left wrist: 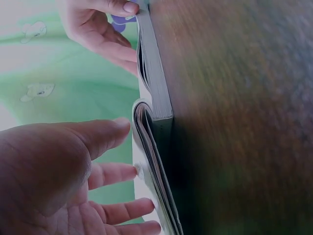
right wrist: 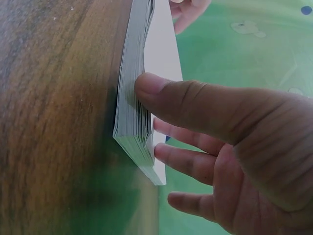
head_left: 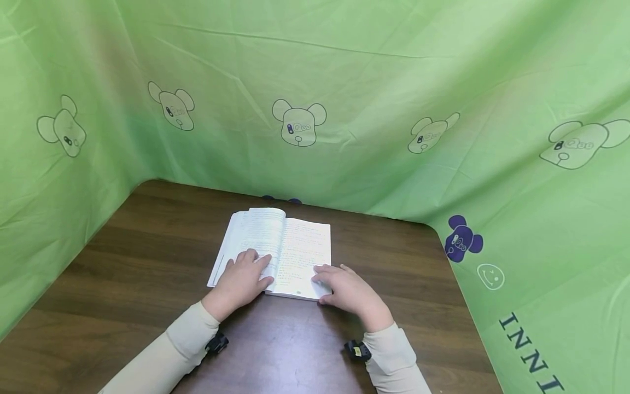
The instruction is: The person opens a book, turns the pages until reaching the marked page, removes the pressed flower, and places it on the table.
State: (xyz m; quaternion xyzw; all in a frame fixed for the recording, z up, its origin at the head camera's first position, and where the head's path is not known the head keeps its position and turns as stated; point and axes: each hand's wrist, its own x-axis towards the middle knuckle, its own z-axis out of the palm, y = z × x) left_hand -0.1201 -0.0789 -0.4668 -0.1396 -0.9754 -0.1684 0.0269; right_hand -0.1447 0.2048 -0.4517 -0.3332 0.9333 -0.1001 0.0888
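An open book (head_left: 306, 241) with printed white pages lies on the wooden table, its left-hand pages bulging up near the spine. On the left page rests my left hand (head_left: 242, 282), fingers spread and fairly straight. The left wrist view shows that hand's fingertips (left wrist: 145, 205) on the paper, with the thumb raised beside the curved pages. My right hand (head_left: 351, 290) is at the lower right corner of the book. In the right wrist view its thumb (right wrist: 154, 85) touches the edge of the thick page block (right wrist: 132, 98), while the relaxed fingers reach over the right page.
Dark brown wooden table (head_left: 162, 235) surrounds the book. Green cloth (head_left: 354, 71) with printed bear heads hangs behind and along both sides of the table. A black wrist device (head_left: 216, 343) sits at the left cuff, and another black device (head_left: 357, 350) at the right.
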